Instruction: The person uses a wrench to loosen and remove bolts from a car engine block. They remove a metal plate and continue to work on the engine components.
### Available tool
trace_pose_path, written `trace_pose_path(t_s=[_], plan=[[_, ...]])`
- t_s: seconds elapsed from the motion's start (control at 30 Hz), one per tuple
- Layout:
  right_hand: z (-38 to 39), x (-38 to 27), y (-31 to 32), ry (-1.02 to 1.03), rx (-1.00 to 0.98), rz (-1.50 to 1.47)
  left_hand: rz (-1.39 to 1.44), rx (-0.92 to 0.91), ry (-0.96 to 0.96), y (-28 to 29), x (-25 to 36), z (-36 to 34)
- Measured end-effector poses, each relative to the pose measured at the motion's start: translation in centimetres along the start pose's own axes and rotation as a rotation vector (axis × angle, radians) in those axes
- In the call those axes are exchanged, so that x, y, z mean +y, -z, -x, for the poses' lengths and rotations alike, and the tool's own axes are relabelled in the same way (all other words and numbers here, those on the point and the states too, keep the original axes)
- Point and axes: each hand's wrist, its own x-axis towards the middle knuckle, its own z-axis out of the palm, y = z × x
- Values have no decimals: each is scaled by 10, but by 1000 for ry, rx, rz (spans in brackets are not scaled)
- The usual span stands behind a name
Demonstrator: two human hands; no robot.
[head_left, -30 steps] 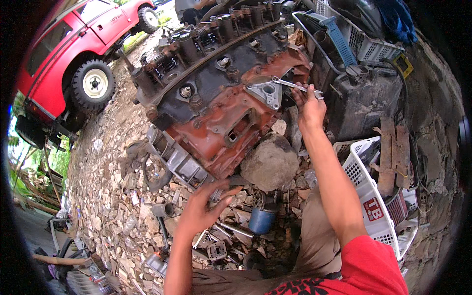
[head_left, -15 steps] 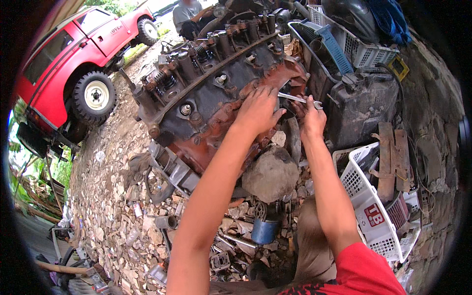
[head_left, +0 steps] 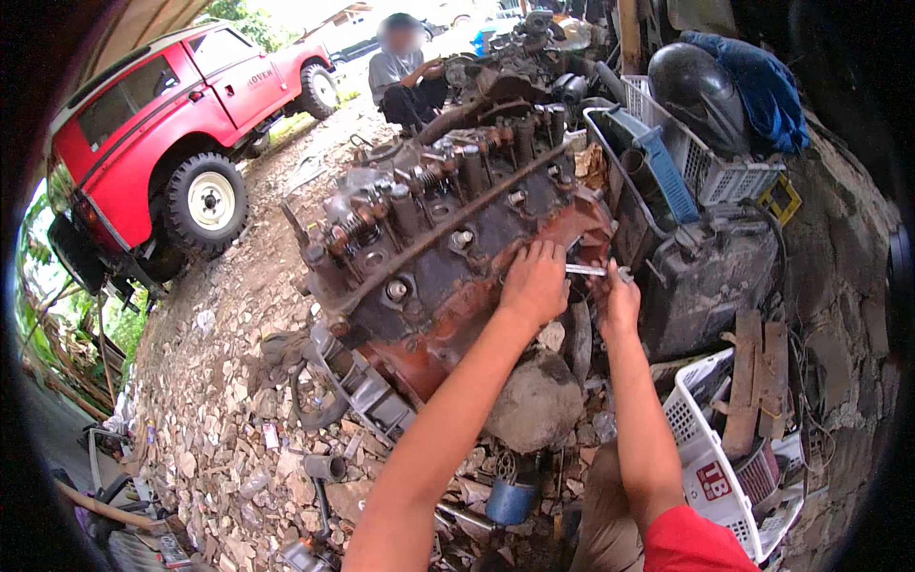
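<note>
Okay, watching remotely through the head camera, I have both bare hands at the near side of a big engine block [head_left: 405,367], reddish-brown, tilted on stony ground [head_left: 229,419]. Right hand [head_left: 618,303]: grasping a silver wrench [head_left: 584,270], fingers closed round its near end, one tip poking out past the thumb. The wrench runs roughly level, leftward to just beside the left hand [head_left: 536,284], by the block's right end; its far tip I can't make out. Left hand: palm down, fingers laid on the block's side; whether it's gripping anything underneath, I can't tell.

Up top I get a dark cylinder head [head_left: 438,272] with springs and rusty posts. Pale rock [head_left: 536,405] under the forearms, just below the block; blue canister [head_left: 512,500] nearer the person. Grey ribbed casting [head_left: 376,398] at the block's lower left corner. On the right: black jerrycan [head_left: 705,281], white crate [head_left: 694,419] with rusty metal strips [head_left: 748,386] across it, blue basket [head_left: 664,167] higher up. Far left, red vehicle [head_left: 224,105]; beyond the engine, another person [head_left: 400,76] sits, well apart.
</note>
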Motion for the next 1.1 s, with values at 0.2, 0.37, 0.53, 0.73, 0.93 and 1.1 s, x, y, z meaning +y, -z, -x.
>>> trace_pose_path(t_s=[0.2, 0.37, 0.53, 0.73, 0.93, 1.1], plan=[[-1, 10, -5, 47, 19, 64, -1, 83, -45, -28, -6, -3], [-18, 31, -13, 299, 235, 123, -43, 17, -3, -34, 2, -13], [-6, 27, -10, 296, 368, 175, -66, 90, 23, -41, -2, -13], [-19, 8, -6, 550, 535, 101, -85, 80, 26, -37, -4, -8], [-100, -18, -42, 373, 331, -39, -28, 159, 35, -44, 0, -18], [-49, 4, -11, 358, 480, 260, 10, 187, 60, -37, -1, -11]])
